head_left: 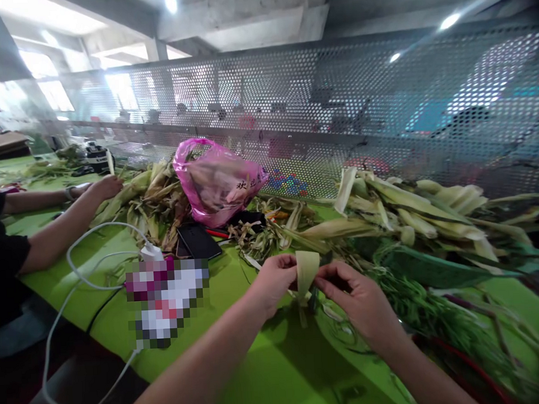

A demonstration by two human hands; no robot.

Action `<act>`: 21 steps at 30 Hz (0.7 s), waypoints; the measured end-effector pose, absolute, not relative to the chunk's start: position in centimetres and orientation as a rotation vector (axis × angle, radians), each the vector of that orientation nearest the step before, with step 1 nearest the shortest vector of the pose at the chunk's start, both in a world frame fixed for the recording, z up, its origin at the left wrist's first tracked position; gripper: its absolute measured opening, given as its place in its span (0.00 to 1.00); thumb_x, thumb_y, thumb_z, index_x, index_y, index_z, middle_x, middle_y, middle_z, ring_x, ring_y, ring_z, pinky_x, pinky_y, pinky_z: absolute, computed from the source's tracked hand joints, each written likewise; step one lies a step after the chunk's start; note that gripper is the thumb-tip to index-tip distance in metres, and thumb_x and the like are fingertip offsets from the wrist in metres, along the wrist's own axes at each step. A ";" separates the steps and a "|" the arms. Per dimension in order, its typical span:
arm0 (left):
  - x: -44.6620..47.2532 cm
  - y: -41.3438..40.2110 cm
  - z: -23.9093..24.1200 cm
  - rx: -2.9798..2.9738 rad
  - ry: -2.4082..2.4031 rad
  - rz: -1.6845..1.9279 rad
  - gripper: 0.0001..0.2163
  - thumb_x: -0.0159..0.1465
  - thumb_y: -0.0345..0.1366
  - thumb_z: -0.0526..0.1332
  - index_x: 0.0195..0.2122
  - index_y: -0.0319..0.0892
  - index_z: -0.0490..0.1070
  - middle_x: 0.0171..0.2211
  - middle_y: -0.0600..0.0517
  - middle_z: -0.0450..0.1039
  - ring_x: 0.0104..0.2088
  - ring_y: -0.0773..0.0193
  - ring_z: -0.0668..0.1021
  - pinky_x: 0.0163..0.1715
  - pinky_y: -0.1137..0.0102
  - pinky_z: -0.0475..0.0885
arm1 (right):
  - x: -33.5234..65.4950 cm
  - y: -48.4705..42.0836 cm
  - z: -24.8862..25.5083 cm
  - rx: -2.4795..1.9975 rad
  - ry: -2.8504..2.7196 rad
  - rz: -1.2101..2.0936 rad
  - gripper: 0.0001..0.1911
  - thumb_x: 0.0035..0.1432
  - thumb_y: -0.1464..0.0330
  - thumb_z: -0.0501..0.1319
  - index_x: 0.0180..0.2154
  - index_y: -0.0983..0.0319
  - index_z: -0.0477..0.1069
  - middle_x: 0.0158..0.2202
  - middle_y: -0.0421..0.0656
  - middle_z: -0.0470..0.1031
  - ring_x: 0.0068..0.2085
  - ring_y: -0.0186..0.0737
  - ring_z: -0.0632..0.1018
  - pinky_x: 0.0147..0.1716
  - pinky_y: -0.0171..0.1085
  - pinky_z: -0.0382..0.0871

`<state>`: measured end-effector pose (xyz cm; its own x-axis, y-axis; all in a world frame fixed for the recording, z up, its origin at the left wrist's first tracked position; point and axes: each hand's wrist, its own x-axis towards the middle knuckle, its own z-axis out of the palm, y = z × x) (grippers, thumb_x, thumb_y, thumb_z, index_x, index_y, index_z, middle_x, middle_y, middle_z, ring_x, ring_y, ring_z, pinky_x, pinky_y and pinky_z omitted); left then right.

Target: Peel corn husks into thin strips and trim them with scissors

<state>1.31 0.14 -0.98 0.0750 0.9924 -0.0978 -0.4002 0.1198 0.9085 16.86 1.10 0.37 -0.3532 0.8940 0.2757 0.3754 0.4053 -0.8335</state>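
Observation:
Between my two hands a pale yellow-green strip of corn husk [308, 269] is bent over into a loop above the table. My left hand [274, 284] pinches its left side with thumb and fingers. On the other side my right hand [346, 285] has its thumb and forefinger closed on the husk's right edge. Narrow ends of the strip hang below the loop. A large heap of corn husks [414, 209] lies beyond my right hand, partly on a green tray or bag [462, 264]. Fine green strands [438, 314] are spread beside my right forearm.
A pink plastic bag [218, 180] stands at the back, near a dark phone [199, 240]. A white charging cable [69, 267] loops over the table's left edge. A co-worker's arms [63, 225] reach in from the left. Behind runs a perforated metal screen [282, 105].

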 end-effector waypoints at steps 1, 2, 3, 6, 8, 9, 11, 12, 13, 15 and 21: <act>1.3 0.1 -0.9 0.841 0.920 1.255 0.13 0.46 0.39 0.69 0.30 0.35 0.76 0.24 0.51 0.72 0.22 0.71 0.70 0.26 0.73 0.66 | 16.9 1.1 0.4 -1.101 -1.865 0.911 0.11 0.54 0.59 0.62 0.31 0.60 0.73 0.29 0.42 0.75 0.31 0.41 0.74 0.33 0.37 0.68; 1.2 0.1 -0.9 0.831 0.920 1.253 0.14 0.46 0.40 0.70 0.30 0.35 0.75 0.24 0.51 0.72 0.22 0.72 0.70 0.26 0.73 0.66 | 16.9 1.1 0.5 -1.111 -1.822 0.942 0.11 0.53 0.59 0.63 0.31 0.60 0.73 0.28 0.42 0.75 0.31 0.41 0.74 0.32 0.37 0.68; 1.2 0.0 -0.8 0.820 0.914 1.250 0.15 0.46 0.40 0.70 0.30 0.35 0.75 0.24 0.51 0.72 0.22 0.72 0.70 0.26 0.73 0.67 | 16.9 1.1 0.6 -1.118 -1.784 0.964 0.12 0.52 0.58 0.63 0.31 0.60 0.73 0.28 0.42 0.75 0.31 0.41 0.74 0.32 0.37 0.68; 1.1 -0.1 -0.6 0.792 0.871 1.247 0.16 0.44 0.39 0.72 0.30 0.35 0.74 0.25 0.51 0.72 0.23 0.71 0.71 0.28 0.73 0.68 | 16.8 1.2 0.8 -1.139 -1.718 0.987 0.11 0.50 0.59 0.64 0.29 0.61 0.72 0.26 0.41 0.74 0.29 0.40 0.73 0.31 0.36 0.68; 1.1 -0.2 -0.7 0.784 0.840 1.254 0.17 0.42 0.38 0.74 0.31 0.34 0.74 0.26 0.51 0.72 0.25 0.71 0.73 0.31 0.73 0.69 | 16.8 1.2 0.7 -1.146 -1.692 0.977 0.10 0.49 0.60 0.63 0.29 0.61 0.71 0.26 0.41 0.73 0.29 0.39 0.73 0.31 0.36 0.68; 1.1 -0.2 -0.7 0.785 0.831 1.258 0.18 0.41 0.37 0.74 0.31 0.34 0.74 0.27 0.51 0.73 0.26 0.70 0.73 0.32 0.73 0.70 | 16.8 1.2 0.6 -1.143 -1.684 0.977 0.10 0.49 0.61 0.63 0.29 0.61 0.71 0.26 0.41 0.73 0.29 0.39 0.73 0.31 0.37 0.68; 1.2 -0.2 -0.8 0.792 0.827 1.260 0.20 0.40 0.37 0.74 0.33 0.34 0.74 0.28 0.49 0.74 0.27 0.70 0.73 0.33 0.72 0.70 | 16.8 1.3 0.4 -1.137 -1.671 0.989 0.09 0.48 0.61 0.63 0.29 0.61 0.71 0.27 0.41 0.73 0.30 0.40 0.73 0.32 0.37 0.68; 1.2 -0.2 -0.8 0.797 0.831 1.257 0.20 0.41 0.37 0.74 0.33 0.33 0.75 0.29 0.48 0.74 0.27 0.70 0.73 0.33 0.72 0.70 | 16.8 1.3 0.3 -1.135 -1.669 1.002 0.09 0.48 0.61 0.64 0.30 0.61 0.71 0.27 0.41 0.74 0.30 0.40 0.73 0.33 0.37 0.68; 1.2 -0.2 -0.8 0.804 0.836 1.251 0.20 0.41 0.37 0.74 0.33 0.33 0.75 0.30 0.47 0.75 0.27 0.70 0.73 0.34 0.71 0.70 | 16.8 1.4 0.2 -1.132 -1.668 1.017 0.09 0.48 0.62 0.64 0.30 0.61 0.71 0.27 0.41 0.74 0.31 0.40 0.73 0.33 0.37 0.68; 1.3 -0.2 -0.7 0.819 0.844 1.244 0.19 0.42 0.37 0.74 0.34 0.33 0.75 0.31 0.46 0.75 0.27 0.69 0.74 0.34 0.71 0.71 | 16.7 1.4 0.1 -1.124 -1.660 1.045 0.09 0.48 0.61 0.64 0.30 0.60 0.70 0.27 0.41 0.73 0.31 0.40 0.73 0.33 0.37 0.68; 1.4 -0.4 -0.7 0.839 0.830 1.218 0.14 0.44 0.33 0.71 0.32 0.34 0.76 0.31 0.47 0.75 0.29 0.68 0.74 0.36 0.71 0.70 | 16.7 1.3 0.6 -1.057 -1.620 1.119 0.10 0.45 0.63 0.66 0.30 0.60 0.71 0.28 0.40 0.75 0.33 0.42 0.74 0.36 0.38 0.69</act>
<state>1.42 -0.44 -0.72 0.1501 0.9849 -0.0861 -0.4405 0.1445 0.8860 16.66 1.30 0.55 -0.2546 0.9486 0.1878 0.1597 0.2328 -0.9593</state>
